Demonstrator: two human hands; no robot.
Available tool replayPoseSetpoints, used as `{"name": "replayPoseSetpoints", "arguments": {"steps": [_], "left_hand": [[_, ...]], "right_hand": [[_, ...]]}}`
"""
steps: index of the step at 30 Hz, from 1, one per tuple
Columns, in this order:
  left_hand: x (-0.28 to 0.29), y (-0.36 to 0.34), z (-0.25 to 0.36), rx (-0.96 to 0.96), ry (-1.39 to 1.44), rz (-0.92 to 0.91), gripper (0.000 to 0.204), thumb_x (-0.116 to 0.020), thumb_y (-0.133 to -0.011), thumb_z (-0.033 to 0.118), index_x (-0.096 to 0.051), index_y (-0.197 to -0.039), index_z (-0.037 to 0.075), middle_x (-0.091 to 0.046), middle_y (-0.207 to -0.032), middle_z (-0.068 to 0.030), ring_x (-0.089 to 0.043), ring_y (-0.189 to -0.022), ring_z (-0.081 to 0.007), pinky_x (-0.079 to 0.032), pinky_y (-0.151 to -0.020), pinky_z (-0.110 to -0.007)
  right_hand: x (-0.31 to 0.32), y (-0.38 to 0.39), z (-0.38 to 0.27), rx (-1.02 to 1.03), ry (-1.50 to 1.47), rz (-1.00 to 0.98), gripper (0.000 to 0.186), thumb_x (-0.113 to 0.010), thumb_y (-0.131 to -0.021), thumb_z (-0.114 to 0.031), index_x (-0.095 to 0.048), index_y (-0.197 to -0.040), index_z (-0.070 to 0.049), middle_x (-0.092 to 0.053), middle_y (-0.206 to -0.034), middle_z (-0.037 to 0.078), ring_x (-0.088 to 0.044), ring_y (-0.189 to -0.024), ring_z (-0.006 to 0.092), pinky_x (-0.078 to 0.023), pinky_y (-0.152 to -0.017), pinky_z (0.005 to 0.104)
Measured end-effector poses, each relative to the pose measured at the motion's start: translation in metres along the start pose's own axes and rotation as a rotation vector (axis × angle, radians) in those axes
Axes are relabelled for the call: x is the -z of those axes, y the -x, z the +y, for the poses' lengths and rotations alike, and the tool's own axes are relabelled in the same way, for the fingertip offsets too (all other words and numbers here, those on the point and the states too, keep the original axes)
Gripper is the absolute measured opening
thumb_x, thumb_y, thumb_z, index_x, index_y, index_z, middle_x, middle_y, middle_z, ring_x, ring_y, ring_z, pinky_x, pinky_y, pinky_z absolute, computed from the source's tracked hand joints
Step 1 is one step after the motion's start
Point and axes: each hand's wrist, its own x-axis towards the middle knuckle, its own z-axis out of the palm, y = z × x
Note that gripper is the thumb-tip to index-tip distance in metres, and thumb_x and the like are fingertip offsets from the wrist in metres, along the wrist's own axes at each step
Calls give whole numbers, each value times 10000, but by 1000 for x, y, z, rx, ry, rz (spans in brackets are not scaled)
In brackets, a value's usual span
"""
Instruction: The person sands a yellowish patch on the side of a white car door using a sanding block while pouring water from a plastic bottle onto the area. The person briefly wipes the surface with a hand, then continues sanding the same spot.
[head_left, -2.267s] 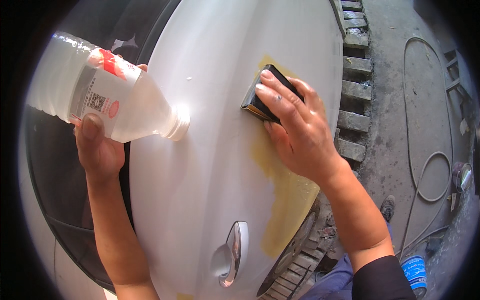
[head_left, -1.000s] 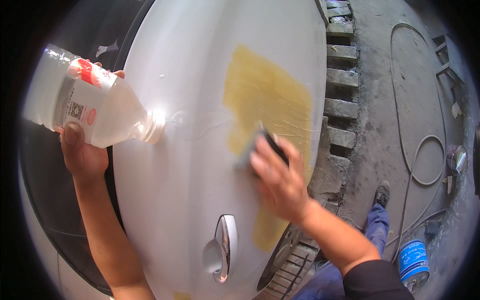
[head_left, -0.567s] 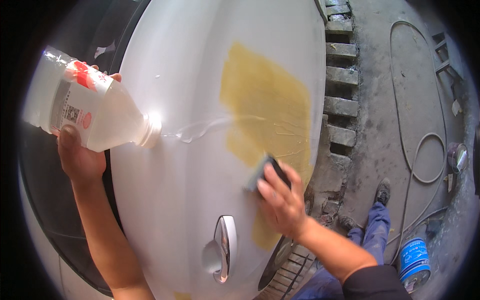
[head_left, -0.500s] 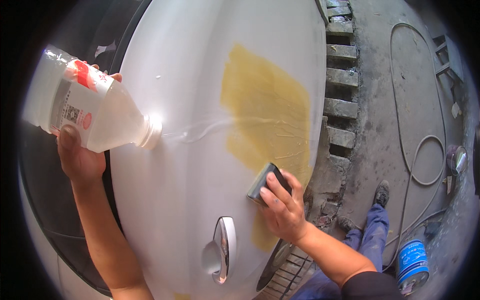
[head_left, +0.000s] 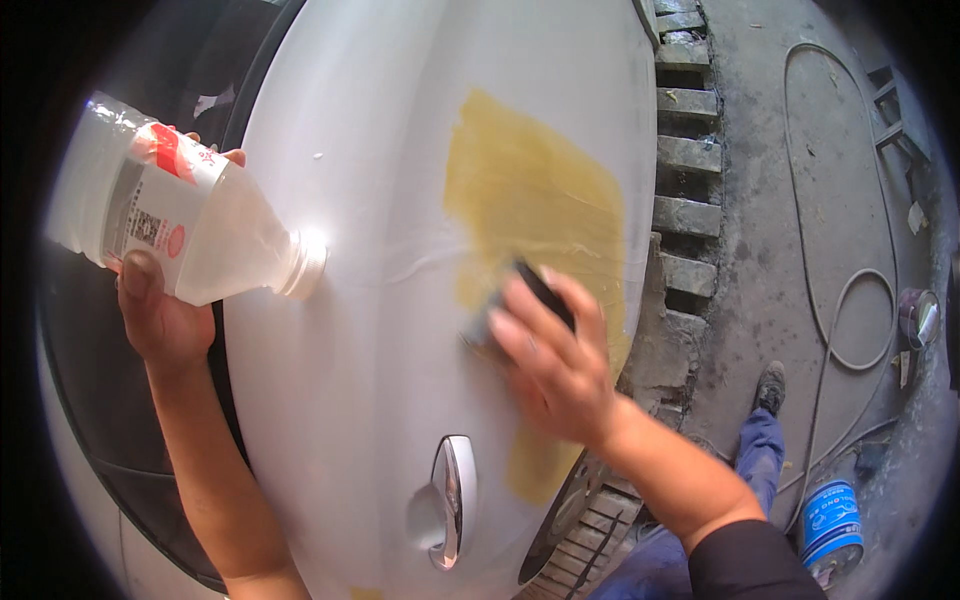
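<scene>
My left hand grips a clear plastic bottle with a white and red label, tilted so its open mouth points right over a silver-white car door. My right hand is wrapped round a dark sanding block, blurred by motion, at the lower left edge of a yellow filler patch on the door. Wet streaks of water run across the patch and the bare paint left of it. Below the hand is the chrome door handle.
Right of the car runs a slotted concrete drain. A hose loops over the concrete floor. A blue can stands at the lower right, with another tin farther up. My shoe shows beside the car.
My right hand has slid the sanding block up and slightly left across the filler's edge. The water trail from the bottle mouth has thinned. My left hand and the bottle have barely moved.
</scene>
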Motion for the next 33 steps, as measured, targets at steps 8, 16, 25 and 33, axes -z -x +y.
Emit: {"name": "replayPoseSetpoints", "arguments": {"steps": [8,16,25,33], "left_hand": [[-6,1,3,5,24,19,971,-711,-751,643,-422,-1439,22,-555,-1336,-159,-612,-1193,-390,-538,-987,-506],[-13,2,3,11,30,4,961,-732,-739,635,-440,-1427,31,-568,-1314,-142,-627,-1181,-341,-549,-977,-473],[-25,-1,9,-26,40,57,963,-781,-734,590,-424,-1442,43,-543,-1365,-146,-541,-1293,-365,-471,-1068,-501],[-23,7,9,-44,81,77,910,-820,-725,492,-440,-1428,56,-528,-1388,-139,-542,-1293,-359,-471,-1064,-505]], "right_hand": [[-4,38,-25,-83,-13,28,457,-681,-822,-54,-614,-1267,-134,-591,-1392,96,-552,-1171,386,-441,-968,457],[-15,-109,45,-146,155,169,497,-649,-866,-46,-512,-1343,-24,-583,-1335,218,-571,-1066,377,-418,-980,453],[-11,-73,9,-264,236,147,527,-667,-870,-113,-516,-1363,-6,-559,-1361,218,-582,-1161,331,-387,-981,449],[-25,-84,-10,-265,240,121,549,-646,-893,-169,-469,-1384,-1,-600,-1276,217,-585,-1150,378,-374,-1024,486]]}}
